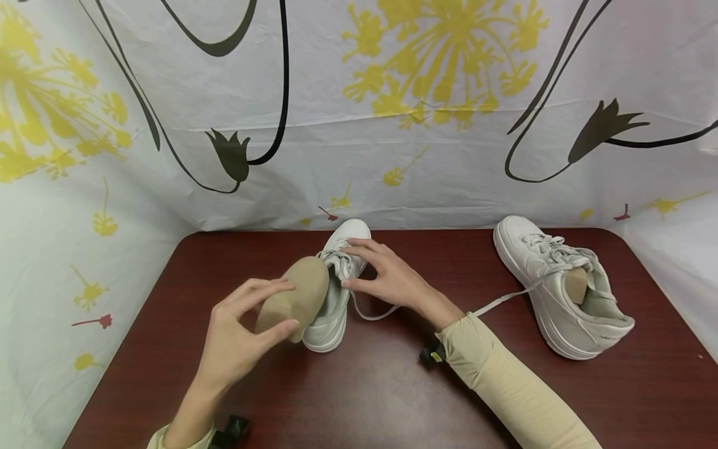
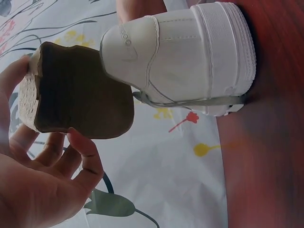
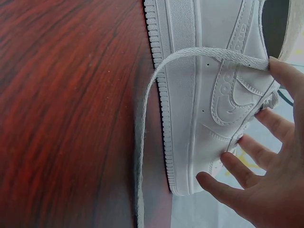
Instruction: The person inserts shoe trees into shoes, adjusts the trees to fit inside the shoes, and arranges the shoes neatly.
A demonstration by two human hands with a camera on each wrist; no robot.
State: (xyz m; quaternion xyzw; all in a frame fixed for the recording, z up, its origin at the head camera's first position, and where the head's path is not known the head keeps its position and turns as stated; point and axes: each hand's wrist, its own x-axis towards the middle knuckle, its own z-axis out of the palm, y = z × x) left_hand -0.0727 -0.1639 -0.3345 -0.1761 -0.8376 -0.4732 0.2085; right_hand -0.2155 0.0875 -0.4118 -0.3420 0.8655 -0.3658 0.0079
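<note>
Over the heel end of the left white sneaker (image 1: 326,333), my left hand (image 1: 238,327) pinches a beige molded shoe insert (image 1: 308,288) between thumb and fingers. The left wrist view shows the insert's dark, hollow underside (image 2: 85,90), its lower end right at the sneaker's heel collar. My right hand (image 1: 392,277) lies spread over the laces of that same sneaker, fingers nearly straight. In the right wrist view its thumb (image 3: 285,76) touches the collar edge, beside a flat white lace (image 3: 190,53) that hangs down the shoe's side to the table.
A second white sneaker (image 1: 550,293) stands at the table's right, a beige insert (image 1: 576,285) showing inside its opening. Its loose lace (image 1: 507,298) trails left toward my right wrist. Behind the dark red table (image 1: 359,393) hangs a white flower-printed cloth (image 1: 314,181).
</note>
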